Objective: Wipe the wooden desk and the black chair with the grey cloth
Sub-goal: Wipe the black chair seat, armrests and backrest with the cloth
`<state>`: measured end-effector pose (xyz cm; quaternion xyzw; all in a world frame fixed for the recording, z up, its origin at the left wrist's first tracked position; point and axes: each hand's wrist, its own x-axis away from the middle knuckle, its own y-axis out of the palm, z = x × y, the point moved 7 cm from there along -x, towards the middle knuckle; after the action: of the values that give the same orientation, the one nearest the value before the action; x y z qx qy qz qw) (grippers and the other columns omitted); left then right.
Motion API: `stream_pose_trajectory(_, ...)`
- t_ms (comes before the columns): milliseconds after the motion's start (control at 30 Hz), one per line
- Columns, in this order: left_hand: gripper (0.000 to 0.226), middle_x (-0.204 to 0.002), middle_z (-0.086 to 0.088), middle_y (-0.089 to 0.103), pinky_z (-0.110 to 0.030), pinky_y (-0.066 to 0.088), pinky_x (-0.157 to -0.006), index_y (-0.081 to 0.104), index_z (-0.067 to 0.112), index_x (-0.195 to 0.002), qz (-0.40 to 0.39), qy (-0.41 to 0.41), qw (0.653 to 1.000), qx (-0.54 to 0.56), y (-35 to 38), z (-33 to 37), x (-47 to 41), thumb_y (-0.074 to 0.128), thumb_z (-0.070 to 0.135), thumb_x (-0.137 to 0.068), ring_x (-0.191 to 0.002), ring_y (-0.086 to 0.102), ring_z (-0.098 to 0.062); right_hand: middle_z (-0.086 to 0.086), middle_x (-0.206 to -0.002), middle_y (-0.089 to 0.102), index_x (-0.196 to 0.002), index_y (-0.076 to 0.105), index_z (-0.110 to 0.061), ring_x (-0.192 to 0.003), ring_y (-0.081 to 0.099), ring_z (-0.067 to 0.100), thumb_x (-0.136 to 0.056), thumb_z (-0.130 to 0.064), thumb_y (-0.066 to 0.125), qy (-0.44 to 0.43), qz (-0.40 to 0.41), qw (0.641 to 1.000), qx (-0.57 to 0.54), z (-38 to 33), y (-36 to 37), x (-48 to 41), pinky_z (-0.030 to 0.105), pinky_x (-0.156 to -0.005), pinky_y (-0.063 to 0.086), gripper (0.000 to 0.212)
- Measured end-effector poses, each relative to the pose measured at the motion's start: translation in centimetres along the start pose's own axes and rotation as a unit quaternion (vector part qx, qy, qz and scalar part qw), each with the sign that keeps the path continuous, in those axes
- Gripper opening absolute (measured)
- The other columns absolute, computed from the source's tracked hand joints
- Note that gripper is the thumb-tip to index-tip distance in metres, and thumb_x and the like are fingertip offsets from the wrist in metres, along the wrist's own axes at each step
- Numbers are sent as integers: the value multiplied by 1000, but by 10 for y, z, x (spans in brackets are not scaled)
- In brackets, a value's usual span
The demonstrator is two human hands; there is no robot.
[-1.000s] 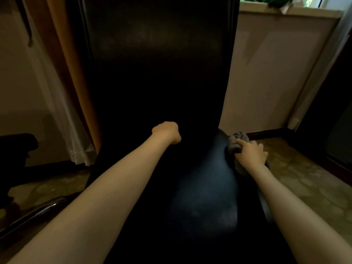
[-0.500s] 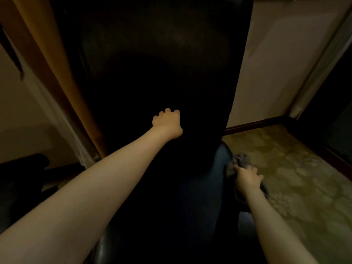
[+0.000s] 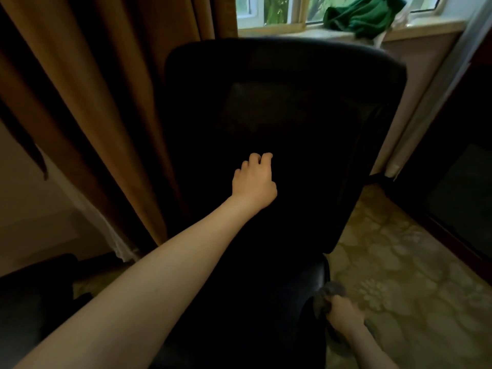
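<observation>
Head view, looking down over a tall black chair [image 3: 292,115] whose backrest fills the middle of the scene.

The left hand [image 3: 253,182] rests against the middle of the backrest with fingers curled, holding nothing that can be seen. Near and to the right, the right hand [image 3: 344,314] grips the bunched grey cloth [image 3: 326,295] at the right edge of the seat. The wooden desk cannot be made out here.

The chair could probably turn or shift away if the wiping push outweighs the bracing left hand. The cloth sits right at the seat's edge, so a stroke to the right might slide off it.

A brown curtain [image 3: 93,89] hangs just beside the backrest on the left. Patterned floor [image 3: 399,262] lies open to the right, with dark furniture beyond. A green garment [image 3: 364,16] sits on the far windowsill.
</observation>
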<state>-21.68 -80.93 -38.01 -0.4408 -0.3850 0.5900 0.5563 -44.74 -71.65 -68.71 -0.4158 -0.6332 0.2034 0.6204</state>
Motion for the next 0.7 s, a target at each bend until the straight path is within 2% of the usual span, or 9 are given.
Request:
stream_pose_trajectory(100,60,-142,-13,32,-39,41,-97,25,14,-144,6,12,1000,24,-17,40,-2,50,17,-89,-122,42,-29,10,-115,65,-116,60,-29,-108,59,31,-86,-27,51,-26,61,992,-109,13,-49,19,36,-87,50,31)
stream_pose_trajectory(200,62,-145,-13,27,-38,41,-97,22,14,-145,5,31,998,50,-36,92,-2,51,20,-90,-123,42,-29,10,-112,67,-112,63,-32,-100,63,33,-87,-23,53,-81,110,979,-150,19,-122,49,34,-77,49,28)
stream_pose_trajectory(300,64,-147,-14,24,-39,41,-97,19,15,-146,-3,37,996,76,-55,148,3,51,25,-91,-123,42,-30,6,-113,66,-112,60,-38,-101,61,30,-86,-24,52,-88,100,981,-143,38,-176,77,33,-75,49,30)
stream_pose_trajectory(367,66,-147,-14,21,-40,39,-97,16,16,-147,-16,30,995,97,-65,181,6,50,28,-92,-125,40,-31,2,-114,66,-118,59,-38,-103,61,28,-82,-26,54,-70,111,980,-151,57,-206,97,33,-75,50,39)
stream_pose_trajectory(467,67,-150,-16,14,-43,35,-101,9,22,-148,-64,18,990,128,-75,220,9,48,32,-94,-130,33,-35,2,-119,64,-124,59,-30,-109,59,27,-81,-16,58,-94,152,965,-192,77,-263,134,33,-80,48,46)
stream_pose_trajectory(533,68,-151,-18,10,-45,35,-102,6,29,-149,-100,14,986,134,-75,234,9,46,34,-95,-131,31,-38,3,-128,59,-132,51,-28,-117,54,27,-82,-14,60,-108,187,958,-190,83,-305,146,32,-86,45,52)
stream_pose_trajectory(600,67,-152,-19,8,-46,37,-103,5,33,-148,-131,16,983,131,-75,243,9,45,35,-96,-131,30,-40,3,-135,54,-143,36,-33,-121,51,29,-83,-20,60,-92,231,957,-151,84,-345,153,37,-93,46,66)
stream_pose_trajectory(700,66,-151,-18,10,-46,42,-101,6,36,-148,-168,-3,974,152,-72,244,7,46,35,-96,-126,39,-40,8,-133,51,-149,10,-39,-119,48,32,-88,-21,54,-90,252,963,-23,65,-384,165,48,-96,44,77)
